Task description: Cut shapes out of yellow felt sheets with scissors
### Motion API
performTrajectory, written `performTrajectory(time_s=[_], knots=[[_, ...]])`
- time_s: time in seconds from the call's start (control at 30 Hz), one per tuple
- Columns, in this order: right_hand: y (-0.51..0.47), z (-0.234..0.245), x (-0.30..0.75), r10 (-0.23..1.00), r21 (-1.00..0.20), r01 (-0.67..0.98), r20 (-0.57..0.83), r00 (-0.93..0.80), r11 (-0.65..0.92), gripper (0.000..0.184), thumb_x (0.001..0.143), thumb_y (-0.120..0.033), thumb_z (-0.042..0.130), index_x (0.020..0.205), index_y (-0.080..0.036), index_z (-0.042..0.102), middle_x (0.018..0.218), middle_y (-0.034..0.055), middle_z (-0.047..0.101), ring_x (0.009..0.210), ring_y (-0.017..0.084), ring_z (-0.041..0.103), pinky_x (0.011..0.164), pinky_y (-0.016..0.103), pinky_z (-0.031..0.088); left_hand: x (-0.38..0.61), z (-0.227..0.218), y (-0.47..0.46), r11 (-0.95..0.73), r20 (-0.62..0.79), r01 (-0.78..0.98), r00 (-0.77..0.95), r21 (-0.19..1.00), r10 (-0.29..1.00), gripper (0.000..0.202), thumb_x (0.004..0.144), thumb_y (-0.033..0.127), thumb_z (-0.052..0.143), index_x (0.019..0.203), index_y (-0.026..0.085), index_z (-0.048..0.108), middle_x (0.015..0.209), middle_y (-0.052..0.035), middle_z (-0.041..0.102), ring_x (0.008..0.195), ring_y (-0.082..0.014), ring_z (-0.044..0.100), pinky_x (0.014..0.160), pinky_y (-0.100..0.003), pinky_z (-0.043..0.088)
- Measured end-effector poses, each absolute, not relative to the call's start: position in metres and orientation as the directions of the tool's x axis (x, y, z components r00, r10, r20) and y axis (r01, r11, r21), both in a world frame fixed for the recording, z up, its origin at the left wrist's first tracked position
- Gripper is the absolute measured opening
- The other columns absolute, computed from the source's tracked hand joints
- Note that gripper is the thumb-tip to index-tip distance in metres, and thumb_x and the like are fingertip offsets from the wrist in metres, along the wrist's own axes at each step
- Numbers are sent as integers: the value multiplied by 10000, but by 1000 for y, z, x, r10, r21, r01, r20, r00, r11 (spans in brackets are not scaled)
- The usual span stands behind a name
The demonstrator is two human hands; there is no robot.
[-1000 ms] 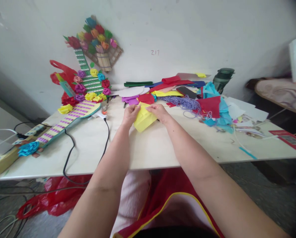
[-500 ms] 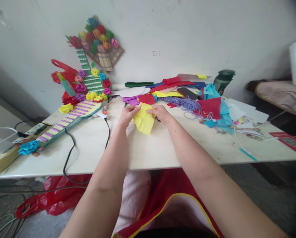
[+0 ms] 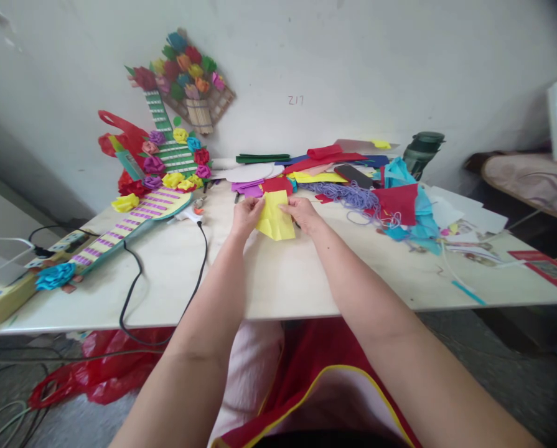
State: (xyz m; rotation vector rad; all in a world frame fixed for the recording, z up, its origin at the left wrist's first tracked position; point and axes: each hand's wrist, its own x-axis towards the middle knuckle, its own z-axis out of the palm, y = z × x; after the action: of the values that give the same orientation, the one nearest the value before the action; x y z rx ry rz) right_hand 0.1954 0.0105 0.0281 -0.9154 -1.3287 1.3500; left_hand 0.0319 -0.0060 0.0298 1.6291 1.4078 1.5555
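A creased sheet of yellow crepe paper (image 3: 277,219) is held up over the table between my two hands. My left hand (image 3: 247,214) pinches its left edge with thumb and fingers closed. On the opposite edge, my right hand (image 3: 303,213) grips the paper the same way. Beyond the paper lie a red paper piece (image 3: 277,185) and folded purple paper (image 3: 247,187). A small dark object shows partly behind my right fingers; I cannot make out what it is.
Left stands a green striped panel with paper flowers (image 3: 175,155); before it lies a striped strip (image 3: 129,223). A white glue gun (image 3: 189,213) trails a black cord. Purple yarn (image 3: 343,194), blue crepe paper (image 3: 425,214), a phone (image 3: 354,176) and a dark bottle (image 3: 422,154) are right.
The yellow paper has turned in my hands: its lower corner has swung to the right and its bottom edge now lies more level. Both hands keep their hold.
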Motion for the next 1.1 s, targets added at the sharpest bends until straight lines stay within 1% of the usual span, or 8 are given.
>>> performTrajectory(time_s=[0.17,0.33,0.47,0.63,0.7,0.87,1.0,1.1], knots=[[14,25,195,961,-981,-146,162,-225,131,121,614,-219,730,660,-147,645,641,10,670,653,168,646,682,308,517,28,26,-5,-316,358,270,-122,909,926,300,699,442,634,639,153,577,564,15,507,541,-101,449,487,-206,329],[14,25,196,959,-982,-119,173,-224,149,129,614,-245,718,642,-155,631,617,2,645,621,167,628,626,298,503,27,24,-2,-318,351,204,-155,926,924,365,703,503,640,611,164,542,535,20,480,501,-96,429,459,-209,314],[16,24,196,963,-980,-79,197,-185,185,179,589,-260,730,574,-163,580,573,-11,606,624,168,617,630,294,496,28,26,-3,-339,363,174,-137,925,922,415,744,562,596,635,163,559,541,2,495,547,-122,486,469,-215,332],[16,26,197,972,-983,-77,178,-155,168,140,598,-239,695,580,-167,577,550,-22,582,607,157,601,635,295,493,26,31,-5,-353,369,116,-183,928,911,385,760,532,606,839,155,626,593,6,536,598,-122,522,525,-210,379],[15,27,197,974,-984,-82,171,-152,160,117,600,-226,678,583,-167,578,544,-24,579,597,154,595,631,293,493,25,33,-6,-343,351,73,-181,936,919,388,734,518,641,866,153,623,593,13,539,575,-110,513,526,-209,379],[12,29,197,968,-981,-52,194,-158,188,115,599,-231,675,592,-168,580,571,-13,601,642,168,606,624,284,489,24,30,-6,-299,301,35,-86,954,950,399,657,540,685,716,152,611,579,2,560,555,-117,521,517,-224,381],[10,29,197,956,-966,49,242,-168,253,165,602,-272,693,567,-169,569,571,-15,596,669,172,602,611,266,473,24,27,-4,-271,274,44,-136,962,952,357,592,479,721,628,156,576,548,12,544,509,-99,478,481,-218,350],[8,29,197,948,-967,22,244,-205,254,156,606,-288,696,631,-165,604,611,-13,622,658,158,598,613,264,473,24,27,-4,-281,280,21,-163,960,946,332,588,459,703,624,161,561,553,16,538,505,-96,466,473,-217,337]])
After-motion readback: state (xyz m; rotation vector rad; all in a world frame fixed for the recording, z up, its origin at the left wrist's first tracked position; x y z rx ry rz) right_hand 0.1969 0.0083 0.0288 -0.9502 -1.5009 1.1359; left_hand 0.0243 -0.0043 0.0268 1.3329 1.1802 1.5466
